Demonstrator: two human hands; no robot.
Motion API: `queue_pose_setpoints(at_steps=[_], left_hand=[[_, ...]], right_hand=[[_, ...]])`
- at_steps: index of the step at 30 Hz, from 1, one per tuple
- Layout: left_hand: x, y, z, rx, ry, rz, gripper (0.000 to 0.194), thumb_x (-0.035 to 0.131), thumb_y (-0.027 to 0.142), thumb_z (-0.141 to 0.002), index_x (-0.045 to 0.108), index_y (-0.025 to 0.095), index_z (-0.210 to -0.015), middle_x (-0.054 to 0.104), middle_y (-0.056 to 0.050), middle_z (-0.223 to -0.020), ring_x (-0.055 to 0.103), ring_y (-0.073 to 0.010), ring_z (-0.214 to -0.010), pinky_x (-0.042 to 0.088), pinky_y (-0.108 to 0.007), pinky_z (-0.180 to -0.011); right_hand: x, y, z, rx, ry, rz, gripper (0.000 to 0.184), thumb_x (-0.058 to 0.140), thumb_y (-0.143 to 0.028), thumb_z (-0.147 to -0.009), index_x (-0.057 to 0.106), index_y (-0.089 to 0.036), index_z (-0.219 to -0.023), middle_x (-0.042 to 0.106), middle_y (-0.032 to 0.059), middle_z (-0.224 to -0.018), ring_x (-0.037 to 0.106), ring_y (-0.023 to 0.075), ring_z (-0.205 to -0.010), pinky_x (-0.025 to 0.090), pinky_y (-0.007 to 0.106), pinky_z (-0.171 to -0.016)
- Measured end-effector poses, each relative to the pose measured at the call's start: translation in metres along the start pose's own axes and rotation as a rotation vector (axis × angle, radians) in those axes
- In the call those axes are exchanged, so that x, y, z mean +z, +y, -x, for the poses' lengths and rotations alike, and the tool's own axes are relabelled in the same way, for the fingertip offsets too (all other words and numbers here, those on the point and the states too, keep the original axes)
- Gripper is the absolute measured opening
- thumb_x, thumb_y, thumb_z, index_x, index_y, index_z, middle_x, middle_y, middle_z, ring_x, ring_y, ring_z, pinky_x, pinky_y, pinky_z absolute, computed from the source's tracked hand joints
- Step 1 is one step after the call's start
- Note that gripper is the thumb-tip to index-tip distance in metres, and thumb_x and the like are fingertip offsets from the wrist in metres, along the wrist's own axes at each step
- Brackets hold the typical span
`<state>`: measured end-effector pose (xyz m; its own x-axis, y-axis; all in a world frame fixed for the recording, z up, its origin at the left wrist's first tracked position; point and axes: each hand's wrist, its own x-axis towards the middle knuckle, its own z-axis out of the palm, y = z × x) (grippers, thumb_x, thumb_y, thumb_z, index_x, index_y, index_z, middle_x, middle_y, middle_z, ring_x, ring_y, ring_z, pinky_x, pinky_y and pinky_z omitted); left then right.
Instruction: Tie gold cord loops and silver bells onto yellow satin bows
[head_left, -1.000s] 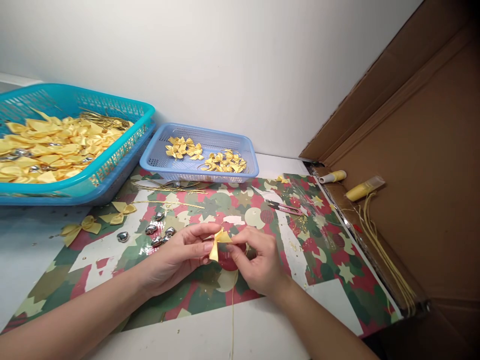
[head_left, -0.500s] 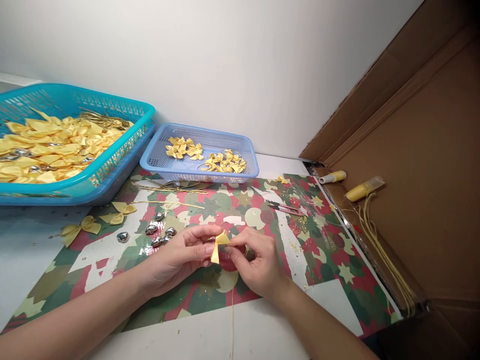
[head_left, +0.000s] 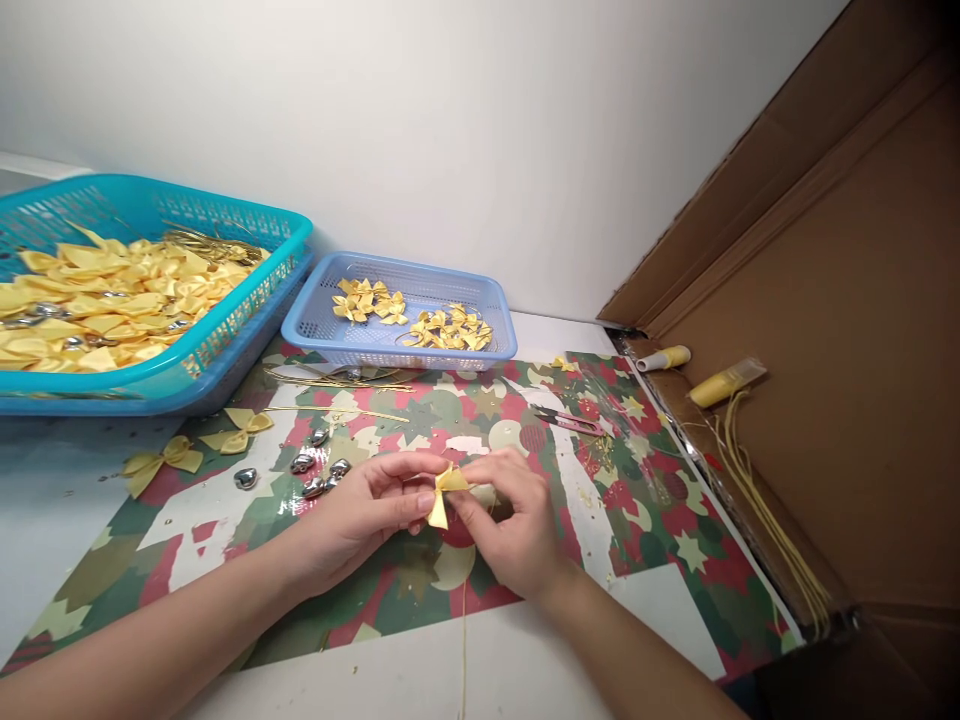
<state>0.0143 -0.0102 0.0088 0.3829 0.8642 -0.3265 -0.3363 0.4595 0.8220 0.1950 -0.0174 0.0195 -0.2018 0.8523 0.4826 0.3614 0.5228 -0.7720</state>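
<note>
Between my two hands is a yellow ribbon bow [head_left: 441, 508], held over the patterned sheet. My left hand [head_left: 386, 505] pinches it from the left with thumb and fingertips. On the other side, my right hand [head_left: 510, 515] has its thumb and index finger closed at the bow's right edge; whether they grip the ribbon or the cord there is hidden. A thin yellow cord [head_left: 464, 620] hangs below the hands toward the near table edge. Left of my left hand lie several silver heart-shaped charms [head_left: 246, 478] and two loose yellow bows [head_left: 161, 462].
A teal basket [head_left: 247, 320] piled with yellow bows stands at the left. A smaller blue basket [head_left: 397, 350] holds more bows. Thread snips [head_left: 574, 420] and gold cords [head_left: 337, 410] lie on the patterned sheet [head_left: 420, 570]. Cardboard [head_left: 825, 350] walls the right side, beside yellow thread spools [head_left: 724, 382].
The bow has turned slightly and shifted a little to the right between my fingers. My right fingers have moved in closer behind it.
</note>
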Motion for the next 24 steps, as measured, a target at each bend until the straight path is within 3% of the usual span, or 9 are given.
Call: queue_pose_setpoints(at_steps=[3, 5, 8, 12, 17, 20, 24], left_hand=[[0.000, 0.000, 0.000, 0.060, 0.071, -0.103, 0.026, 0.083, 0.024, -0.064, 0.076, 0.023, -0.089, 0.072, -0.003, -0.083, 0.061, -0.0138, -0.068, 0.050, -0.024, -0.063], [0.000, -0.001, 0.000, 0.082, 0.079, -0.167, 0.028, 0.081, 0.024, -0.067, 0.075, 0.022, -0.094, 0.073, -0.004, -0.086, 0.065, -0.0172, -0.074, 0.052, -0.027, -0.067], [0.002, -0.003, 0.001, 0.115, 0.048, -0.223, 0.031, 0.079, 0.026, -0.069, 0.073, 0.020, -0.100, 0.073, -0.008, -0.096, 0.067, -0.0214, -0.083, 0.056, -0.030, -0.071], [0.005, -0.002, 0.003, 0.154, 0.024, -0.260, 0.028, 0.078, 0.028, -0.071, 0.074, 0.022, -0.098, 0.070, -0.008, -0.113, 0.066, -0.0232, -0.094, 0.056, -0.030, -0.077], [0.006, -0.001, 0.003, 0.193, -0.067, -0.266, 0.024, 0.076, 0.027, -0.072, 0.076, 0.023, -0.096, 0.070, -0.008, -0.108, 0.066, -0.0233, -0.093, 0.056, -0.031, -0.079], [0.006, -0.001, 0.003, 0.192, -0.101, -0.292, 0.024, 0.073, 0.028, -0.075, 0.075, 0.022, -0.098, 0.070, -0.008, -0.101, 0.065, -0.0212, -0.086, 0.055, -0.031, -0.077], [0.006, -0.003, 0.001, 0.180, -0.103, -0.330, 0.025, 0.072, 0.028, -0.076, 0.075, 0.020, -0.099, 0.070, -0.009, -0.100, 0.064, -0.0210, -0.084, 0.055, -0.029, -0.072]], right_hand=[[-0.010, -0.001, -0.004, -0.030, 0.144, 0.086, 0.015, 0.061, -0.015, -0.080, 0.065, -0.024, -0.091, 0.068, 0.0032, -0.093, 0.059, 0.0198, -0.092, 0.046, 0.038, -0.083], [-0.012, -0.003, -0.004, -0.084, 0.171, 0.144, 0.013, 0.062, -0.016, -0.079, 0.066, -0.025, -0.088, 0.066, 0.0035, -0.095, 0.058, 0.0206, -0.093, 0.046, 0.039, -0.083], [-0.009, -0.004, -0.004, -0.143, 0.064, 0.193, 0.011, 0.065, -0.017, -0.078, 0.069, -0.026, -0.082, 0.065, 0.0033, -0.094, 0.057, 0.0206, -0.091, 0.045, 0.039, -0.081], [-0.002, -0.004, -0.003, -0.081, -0.047, 0.167, 0.012, 0.064, -0.016, -0.080, 0.070, -0.026, -0.081, 0.065, 0.0028, -0.096, 0.056, 0.0196, -0.092, 0.045, 0.038, -0.082], [0.000, 0.001, 0.000, -0.061, -0.127, 0.155, 0.017, 0.060, -0.011, -0.082, 0.068, -0.025, -0.078, 0.063, 0.0023, -0.097, 0.052, 0.0197, -0.098, 0.043, 0.038, -0.086], [0.001, 0.002, 0.003, -0.082, -0.147, 0.184, 0.015, 0.057, -0.011, -0.084, 0.065, -0.024, -0.082, 0.059, 0.0040, -0.101, 0.049, 0.0210, -0.101, 0.042, 0.039, -0.088], [0.001, 0.000, 0.005, -0.147, -0.066, 0.115, 0.015, 0.052, -0.013, -0.087, 0.063, -0.022, -0.084, 0.056, 0.0049, -0.094, 0.049, 0.0199, -0.096, 0.043, 0.037, -0.084]])
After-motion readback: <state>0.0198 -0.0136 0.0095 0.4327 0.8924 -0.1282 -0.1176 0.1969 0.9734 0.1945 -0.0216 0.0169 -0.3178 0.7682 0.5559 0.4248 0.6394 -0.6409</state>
